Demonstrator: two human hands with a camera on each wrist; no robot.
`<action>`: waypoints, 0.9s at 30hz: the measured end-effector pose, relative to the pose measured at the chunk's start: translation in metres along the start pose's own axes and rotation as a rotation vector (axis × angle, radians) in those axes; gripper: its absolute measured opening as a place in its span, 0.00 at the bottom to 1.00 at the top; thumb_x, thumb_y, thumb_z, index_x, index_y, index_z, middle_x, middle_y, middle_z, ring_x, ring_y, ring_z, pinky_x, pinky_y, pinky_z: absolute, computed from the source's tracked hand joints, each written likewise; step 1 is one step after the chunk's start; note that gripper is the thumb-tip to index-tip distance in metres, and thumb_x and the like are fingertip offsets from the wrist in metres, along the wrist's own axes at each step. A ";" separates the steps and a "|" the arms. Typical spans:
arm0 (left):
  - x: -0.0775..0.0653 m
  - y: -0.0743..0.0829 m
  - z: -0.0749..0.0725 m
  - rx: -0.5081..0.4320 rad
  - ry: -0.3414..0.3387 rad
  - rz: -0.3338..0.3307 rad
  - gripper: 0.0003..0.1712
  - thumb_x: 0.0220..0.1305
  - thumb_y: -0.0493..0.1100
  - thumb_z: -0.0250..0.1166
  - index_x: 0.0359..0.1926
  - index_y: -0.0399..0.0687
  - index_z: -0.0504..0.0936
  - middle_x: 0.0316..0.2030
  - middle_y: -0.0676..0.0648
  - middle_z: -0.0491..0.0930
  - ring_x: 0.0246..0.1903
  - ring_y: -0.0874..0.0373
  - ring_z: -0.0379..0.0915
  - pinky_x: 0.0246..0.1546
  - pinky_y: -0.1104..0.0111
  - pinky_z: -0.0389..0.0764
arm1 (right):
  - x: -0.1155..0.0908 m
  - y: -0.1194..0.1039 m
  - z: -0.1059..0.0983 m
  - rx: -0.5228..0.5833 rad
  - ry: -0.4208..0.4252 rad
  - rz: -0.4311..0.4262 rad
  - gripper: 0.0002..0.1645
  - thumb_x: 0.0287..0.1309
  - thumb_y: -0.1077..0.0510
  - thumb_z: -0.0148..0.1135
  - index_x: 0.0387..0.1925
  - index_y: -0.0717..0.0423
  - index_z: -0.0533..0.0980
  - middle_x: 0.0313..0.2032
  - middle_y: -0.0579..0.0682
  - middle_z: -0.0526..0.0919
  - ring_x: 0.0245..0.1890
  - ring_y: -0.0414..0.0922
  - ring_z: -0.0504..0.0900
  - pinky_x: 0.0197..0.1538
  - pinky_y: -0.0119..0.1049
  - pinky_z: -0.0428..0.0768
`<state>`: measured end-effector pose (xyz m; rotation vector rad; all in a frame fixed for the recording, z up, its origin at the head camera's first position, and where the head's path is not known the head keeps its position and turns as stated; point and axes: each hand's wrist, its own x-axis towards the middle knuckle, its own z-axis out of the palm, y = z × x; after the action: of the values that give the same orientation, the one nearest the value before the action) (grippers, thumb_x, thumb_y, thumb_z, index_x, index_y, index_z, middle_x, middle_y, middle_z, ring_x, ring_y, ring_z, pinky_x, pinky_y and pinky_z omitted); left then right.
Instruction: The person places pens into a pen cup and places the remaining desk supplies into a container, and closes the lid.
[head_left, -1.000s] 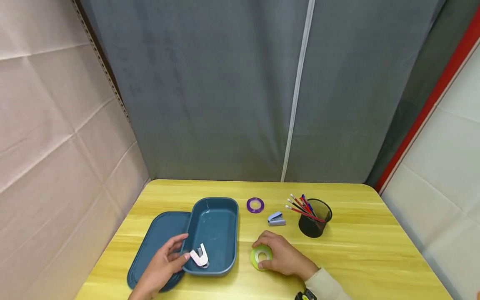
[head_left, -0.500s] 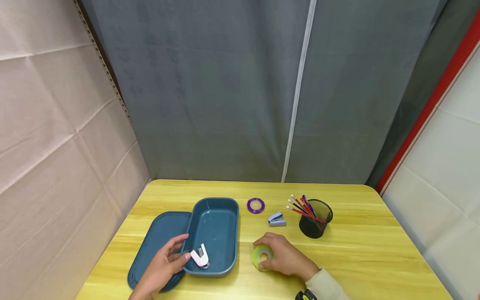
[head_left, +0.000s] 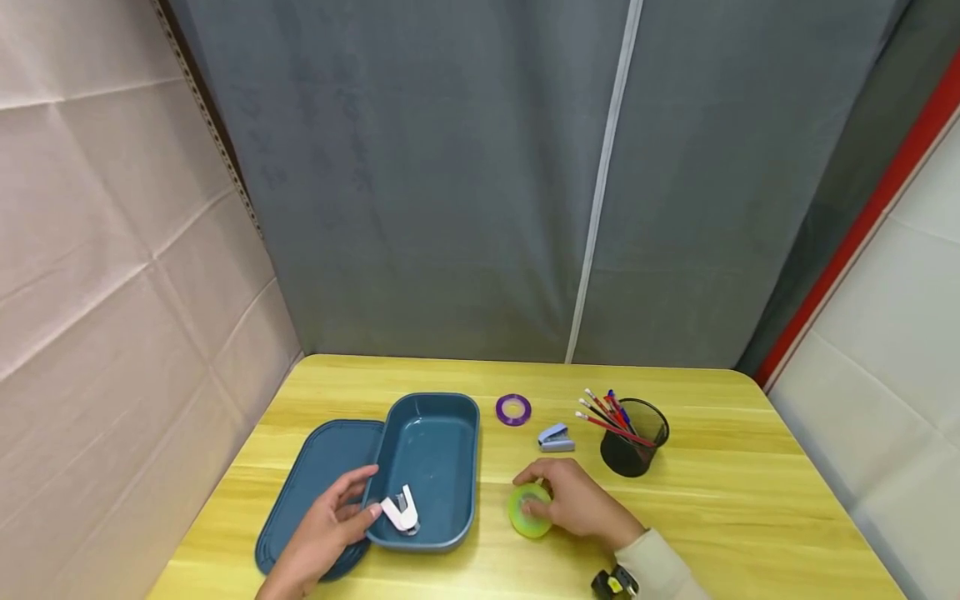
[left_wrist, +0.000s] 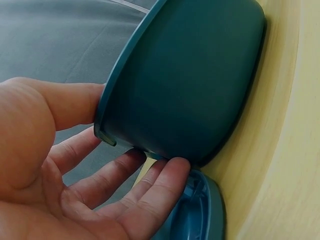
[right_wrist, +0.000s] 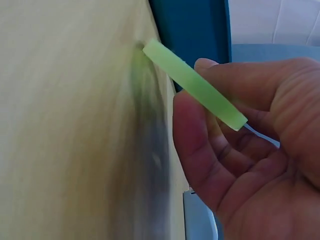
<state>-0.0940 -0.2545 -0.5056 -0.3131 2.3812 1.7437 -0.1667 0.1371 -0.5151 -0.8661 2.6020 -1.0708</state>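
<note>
My left hand [head_left: 330, 521] holds the near-left corner of a deep blue plastic box [head_left: 442, 471], with the thumb at the rim and the other fingers against the outer wall. Inside the box, by my left thumb, lies a small white stapler [head_left: 402, 514]. My right hand [head_left: 576, 500] pinches a yellow-green tape roll [head_left: 527, 517] between thumb and fingers, to the right of the box. In the right wrist view the tape roll [right_wrist: 195, 85] appears edge-on and tilted, one end close to the tabletop.
A blue lid [head_left: 322, 475] lies left of the box, partly behind it. Further back are a purple tape roll [head_left: 513, 409] and a light blue stapler [head_left: 556, 438]. A black mesh pen cup [head_left: 628, 454] with pencils and pens stands at the right. A grey curtain [head_left: 450, 183] closes off the back.
My right hand has shifted slightly right and tipped the green tape roll, so its hole no longer shows plainly from above. My left hand keeps its place on the box.
</note>
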 end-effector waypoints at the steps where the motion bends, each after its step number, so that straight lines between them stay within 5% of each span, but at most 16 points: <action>1: 0.000 0.000 0.000 0.003 -0.001 0.005 0.36 0.68 0.44 0.74 0.74 0.58 0.73 0.74 0.32 0.68 0.66 0.32 0.73 0.46 0.49 0.87 | 0.000 0.000 -0.001 0.008 0.001 0.004 0.17 0.63 0.52 0.76 0.53 0.49 0.87 0.48 0.38 0.88 0.39 0.34 0.77 0.45 0.32 0.78; 22: 0.001 0.001 0.000 0.026 0.003 0.007 0.36 0.69 0.45 0.73 0.75 0.58 0.72 0.74 0.31 0.68 0.66 0.31 0.73 0.45 0.50 0.87 | 0.010 -0.015 -0.008 0.099 0.112 0.004 0.17 0.63 0.56 0.75 0.52 0.54 0.87 0.46 0.41 0.89 0.34 0.34 0.78 0.39 0.30 0.79; 27: 0.001 0.000 0.000 0.020 0.006 0.007 0.36 0.69 0.43 0.73 0.75 0.58 0.73 0.74 0.31 0.68 0.66 0.32 0.74 0.45 0.50 0.87 | 0.013 -0.017 -0.008 0.173 0.112 0.015 0.17 0.64 0.56 0.74 0.54 0.55 0.86 0.42 0.44 0.88 0.29 0.35 0.79 0.31 0.32 0.83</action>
<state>-0.0947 -0.2550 -0.5062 -0.3078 2.4055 1.7234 -0.1725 0.1248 -0.4970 -0.7664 2.5511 -1.3525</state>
